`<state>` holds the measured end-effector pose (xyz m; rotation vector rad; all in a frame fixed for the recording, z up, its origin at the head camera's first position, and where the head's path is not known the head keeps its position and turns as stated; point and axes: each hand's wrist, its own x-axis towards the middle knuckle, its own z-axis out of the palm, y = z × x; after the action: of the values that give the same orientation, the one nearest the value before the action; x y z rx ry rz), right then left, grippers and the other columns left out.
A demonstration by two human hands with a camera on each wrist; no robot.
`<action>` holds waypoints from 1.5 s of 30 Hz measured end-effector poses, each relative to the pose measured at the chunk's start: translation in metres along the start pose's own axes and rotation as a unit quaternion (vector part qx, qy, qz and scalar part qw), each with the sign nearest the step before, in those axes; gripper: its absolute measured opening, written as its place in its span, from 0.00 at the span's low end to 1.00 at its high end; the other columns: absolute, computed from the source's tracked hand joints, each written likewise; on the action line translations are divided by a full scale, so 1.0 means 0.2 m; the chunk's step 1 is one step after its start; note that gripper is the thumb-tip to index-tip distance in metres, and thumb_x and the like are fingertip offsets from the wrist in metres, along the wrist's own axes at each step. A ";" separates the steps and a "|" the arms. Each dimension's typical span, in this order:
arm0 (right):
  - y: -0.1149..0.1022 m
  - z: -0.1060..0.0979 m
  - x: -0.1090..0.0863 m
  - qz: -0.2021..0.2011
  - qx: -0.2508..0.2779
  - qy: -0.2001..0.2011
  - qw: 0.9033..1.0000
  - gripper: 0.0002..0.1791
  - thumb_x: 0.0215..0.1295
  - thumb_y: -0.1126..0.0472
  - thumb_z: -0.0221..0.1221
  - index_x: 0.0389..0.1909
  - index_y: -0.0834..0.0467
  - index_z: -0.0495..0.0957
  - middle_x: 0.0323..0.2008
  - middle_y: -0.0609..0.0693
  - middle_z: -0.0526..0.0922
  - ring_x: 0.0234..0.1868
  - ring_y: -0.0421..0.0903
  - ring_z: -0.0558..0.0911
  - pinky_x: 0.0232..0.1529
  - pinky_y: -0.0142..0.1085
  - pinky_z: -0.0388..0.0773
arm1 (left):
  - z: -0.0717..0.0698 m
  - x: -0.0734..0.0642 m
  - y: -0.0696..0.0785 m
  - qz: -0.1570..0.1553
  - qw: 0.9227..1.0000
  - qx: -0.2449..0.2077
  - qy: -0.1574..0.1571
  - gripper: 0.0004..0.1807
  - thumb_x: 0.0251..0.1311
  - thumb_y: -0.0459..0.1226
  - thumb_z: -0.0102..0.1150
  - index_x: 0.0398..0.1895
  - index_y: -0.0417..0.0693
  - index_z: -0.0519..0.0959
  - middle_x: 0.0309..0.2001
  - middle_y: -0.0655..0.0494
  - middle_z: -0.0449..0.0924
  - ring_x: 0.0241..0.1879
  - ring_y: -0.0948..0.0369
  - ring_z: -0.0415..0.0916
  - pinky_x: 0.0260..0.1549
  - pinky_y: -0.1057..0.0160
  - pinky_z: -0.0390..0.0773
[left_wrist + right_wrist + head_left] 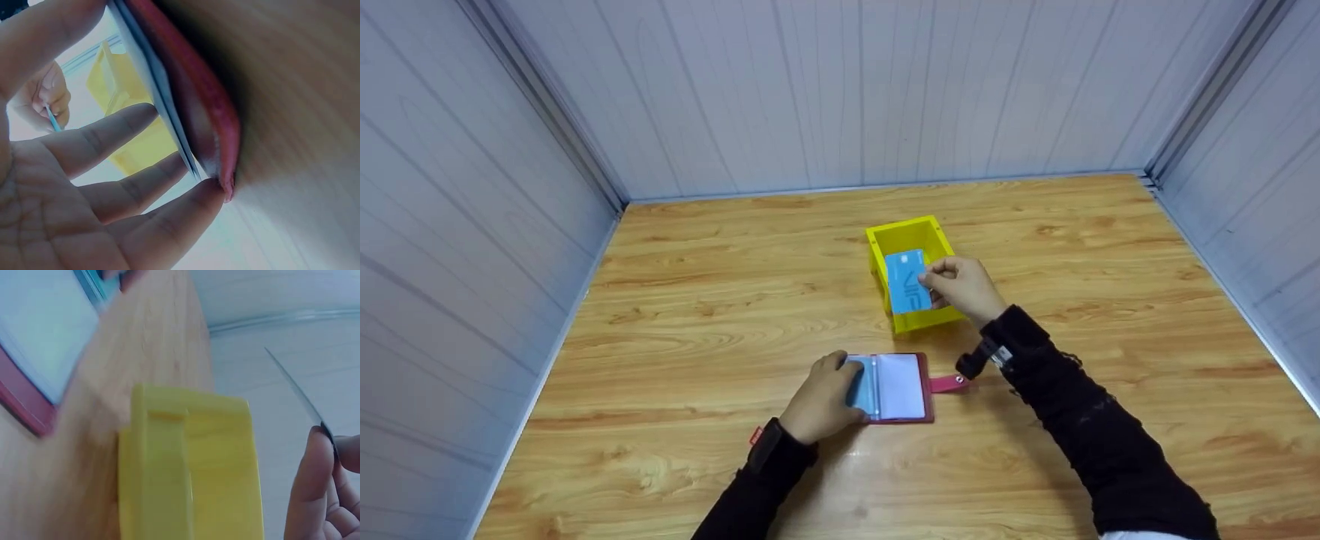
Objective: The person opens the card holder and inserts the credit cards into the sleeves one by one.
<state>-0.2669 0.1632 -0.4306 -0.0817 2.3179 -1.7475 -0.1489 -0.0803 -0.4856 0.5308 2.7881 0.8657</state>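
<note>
A blue card (pixel 907 281) with a chip and large dark letters is pinched between the thumb and fingers of my right hand (pixel 966 289). The hand holds it over the yellow box (pixel 911 322); from the side, in the right wrist view, the card (pixel 295 388) is a thin edge above the rim. On the table lies an open card holder (pixel 901 386) with a red cover, clear sleeves and a pink snap strap (pixel 947 384). My left hand (pixel 826 397) holds its left part, fingers at the far edge and thumb at the near edge. Sleeve edges (pixel 163 93) meet the fingertips.
The yellow box stands just beyond the card holder on the wood-grain table (pixel 697 300). Pale panel walls (pixel 840 97) enclose the table at the back, left and right. Black bands circle both wrists.
</note>
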 end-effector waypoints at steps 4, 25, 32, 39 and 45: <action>0.06 0.05 -0.07 0.009 -0.004 -0.034 0.999 0.11 0.68 0.60 0.59 0.42 0.65 0.78 0.30 0.46 0.83 0.28 0.41 0.80 0.35 0.36 0.84 | 0.00 0.00 0.00 0.002 1.000 0.005 0.004 0.41 0.41 0.40 0.77 0.62 0.37 0.72 0.67 0.31 0.63 0.67 0.36 0.61 0.65 0.42 0.66; 0.41 0.18 -0.21 0.038 0.066 -0.143 0.987 0.06 0.65 0.63 0.61 0.38 0.63 0.75 0.26 0.43 0.81 0.26 0.37 0.79 0.28 0.29 0.81 | 0.00 -0.01 -0.01 -0.005 1.000 0.020 0.015 0.42 0.40 0.43 0.78 0.62 0.39 0.73 0.66 0.33 0.64 0.66 0.37 0.62 0.64 0.42 0.67; 0.42 0.18 -0.21 0.037 0.059 -0.147 0.987 0.06 0.65 0.63 0.61 0.37 0.62 0.75 0.26 0.43 0.81 0.27 0.38 0.80 0.30 0.30 0.81 | 0.00 -0.01 -0.01 -0.013 1.000 0.020 0.009 0.42 0.41 0.43 0.78 0.63 0.39 0.73 0.67 0.34 0.63 0.68 0.37 0.60 0.64 0.42 0.67; 0.42 0.17 -0.21 0.030 0.057 -0.156 0.986 0.07 0.65 0.63 0.61 0.37 0.62 0.75 0.26 0.42 0.82 0.26 0.37 0.80 0.30 0.29 0.81 | -0.01 0.00 0.02 -0.021 0.999 0.027 0.027 0.39 0.45 0.47 0.76 0.61 0.39 0.75 0.66 0.36 0.68 0.68 0.37 0.60 0.67 0.41 0.63; 0.41 0.18 -0.21 0.017 0.048 -0.164 0.985 0.07 0.64 0.62 0.62 0.35 0.61 0.75 0.25 0.42 0.81 0.26 0.37 0.80 0.30 0.29 0.81 | -0.01 0.03 0.06 -0.024 0.992 -0.088 0.082 0.35 0.58 0.40 0.67 0.66 0.33 0.68 0.59 0.38 0.76 0.61 0.45 0.73 0.62 0.46 0.71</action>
<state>-0.2094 0.1613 -0.5122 -0.2879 1.9883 -1.6808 -0.1524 -0.0696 -0.4773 0.3775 2.8162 1.1816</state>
